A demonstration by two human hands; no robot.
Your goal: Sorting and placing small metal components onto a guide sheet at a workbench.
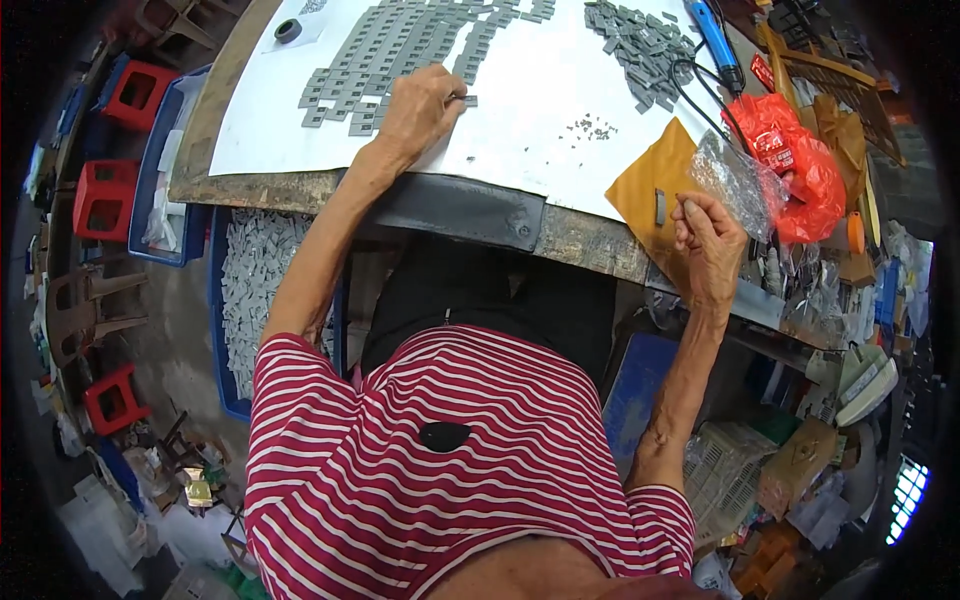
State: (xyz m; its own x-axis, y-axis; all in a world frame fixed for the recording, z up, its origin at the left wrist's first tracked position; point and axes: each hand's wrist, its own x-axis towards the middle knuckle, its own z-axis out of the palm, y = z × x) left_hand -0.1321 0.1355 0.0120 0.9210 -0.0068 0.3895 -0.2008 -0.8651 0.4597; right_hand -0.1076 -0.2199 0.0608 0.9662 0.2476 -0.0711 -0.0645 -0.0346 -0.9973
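Observation:
My left hand (425,108) is closed over the white sheet, its fingertips on a small grey rectangular piece (471,101). Just beyond it, rows of similar grey pieces (385,60), each with a dark mark, lie side by side. My right hand (708,240) is raised near the table's front edge, thumb and fingers pinched together. Whatever is between those fingertips is too small to make out. Beside them a single grey piece (659,207) shows against a brown paper sheet (645,180). Tiny dark bits (590,130) are scattered on the white sheet between my hands.
Loose grey pieces (640,50) are heaped at the far right, by a blue-handled tool (715,40) with a black cord. A red plastic bag (795,165) and clear wrap (735,180) crowd the right. A black tape roll (288,31) is far left; a blue bin (216,330) stands below.

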